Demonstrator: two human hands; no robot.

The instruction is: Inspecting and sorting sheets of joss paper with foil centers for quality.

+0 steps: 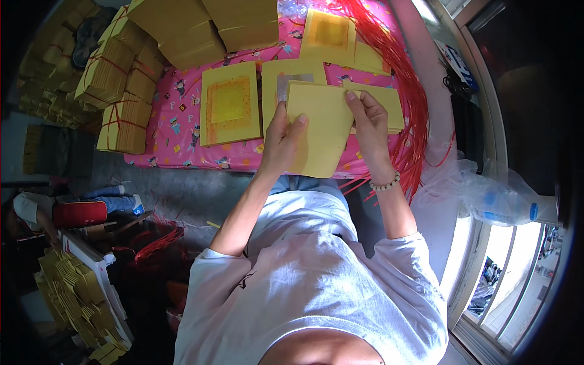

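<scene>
Between my hands is a stack of plain yellow paper sheets [322, 131], held up and tilted over the table's near edge. My left hand [283, 139] grips its left side, thumb on top. At the upper right corner, my right hand [368, 117] pinches the sheets between thumb and fingers. Behind them lies a yellow stack with a silvery square [296, 79], partly covered. Left of my left hand is a stack with an orange-bordered yellow square [229, 104]. Another yellow stack [386, 103] lies under my right hand, partly hidden.
A pink patterned cloth [176, 141] covers the table. Red strings [413, 121] run down its right side. Tied yellow bundles [125, 121] and tall stacks [188, 30] stand left and back. A plastic bag with a bottle [505, 204] is beside the window. Another person [36, 210] works at far left.
</scene>
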